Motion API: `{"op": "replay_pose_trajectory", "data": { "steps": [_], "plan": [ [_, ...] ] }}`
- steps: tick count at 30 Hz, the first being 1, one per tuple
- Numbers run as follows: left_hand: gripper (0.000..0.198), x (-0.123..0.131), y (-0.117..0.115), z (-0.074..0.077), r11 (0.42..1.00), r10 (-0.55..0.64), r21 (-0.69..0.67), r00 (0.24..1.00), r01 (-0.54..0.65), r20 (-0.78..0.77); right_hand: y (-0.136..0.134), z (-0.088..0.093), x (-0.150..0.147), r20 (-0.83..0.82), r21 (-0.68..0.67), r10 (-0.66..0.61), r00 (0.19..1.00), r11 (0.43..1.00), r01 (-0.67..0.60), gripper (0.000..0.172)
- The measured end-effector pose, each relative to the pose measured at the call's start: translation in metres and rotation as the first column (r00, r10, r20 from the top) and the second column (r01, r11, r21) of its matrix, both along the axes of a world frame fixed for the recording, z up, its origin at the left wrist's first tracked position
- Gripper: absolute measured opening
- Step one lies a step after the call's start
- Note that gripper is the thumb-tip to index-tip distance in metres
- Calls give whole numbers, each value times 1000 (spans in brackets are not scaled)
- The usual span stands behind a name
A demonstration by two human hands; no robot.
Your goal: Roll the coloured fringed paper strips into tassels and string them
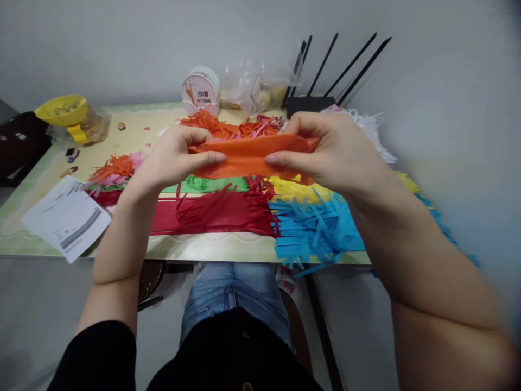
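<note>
A folded strip of orange tissue paper [246, 155] is stretched level between my hands, above the table. My left hand [181, 152] pinches its left end, thumb in front and fingers behind. At the other end my right hand [321, 149] grips it the same way. Below lie fringed papers: dark red [215, 214], green [222, 184], yellow [299, 190] and blue [321, 225]. More orange fringe [220, 127] is heaped behind the strip, partly hidden by it and by my hands.
Along the wall stand a round white box [201, 89], a clear plastic bag [254, 89] and a black router [311, 105] with tall antennas. At left are a yellow bowl [65, 111], orange and pink fringe [116, 171] and white printed sheets [67, 220] overhanging the table's [228, 247] front edge.
</note>
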State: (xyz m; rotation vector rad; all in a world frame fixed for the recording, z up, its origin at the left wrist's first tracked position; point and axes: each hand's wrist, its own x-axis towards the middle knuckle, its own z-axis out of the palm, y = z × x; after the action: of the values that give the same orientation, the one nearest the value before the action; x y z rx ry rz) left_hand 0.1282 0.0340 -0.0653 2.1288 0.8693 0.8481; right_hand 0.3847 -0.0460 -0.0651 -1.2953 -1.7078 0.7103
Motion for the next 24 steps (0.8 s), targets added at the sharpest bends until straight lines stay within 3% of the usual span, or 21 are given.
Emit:
{"op": "replay_pose_trajectory", "data": {
  "steps": [3,8,12,18,24],
  "plan": [
    [35,-1,-3,8,997,-72,-33,991,69,-115,-2,0,1,13,43,-15,1000,999,14,37],
    [39,-3,-5,14,996,-81,-34,989,77,-127,-5,-3,5,-12,-29,56,998,998,-57,35],
    [36,-3,-6,6,996,-79,-48,993,75,-88,-6,-8,5,-101,-54,89,991,994,-95,36],
    [28,-6,-15,-11,986,-71,-142,994,82,80,-13,-17,6,-199,-19,5,980,1000,-9,22],
    [23,-10,-21,-32,995,-53,-76,980,68,190,-17,-28,0,-438,-76,25,899,995,-65,10]
  ]
}}
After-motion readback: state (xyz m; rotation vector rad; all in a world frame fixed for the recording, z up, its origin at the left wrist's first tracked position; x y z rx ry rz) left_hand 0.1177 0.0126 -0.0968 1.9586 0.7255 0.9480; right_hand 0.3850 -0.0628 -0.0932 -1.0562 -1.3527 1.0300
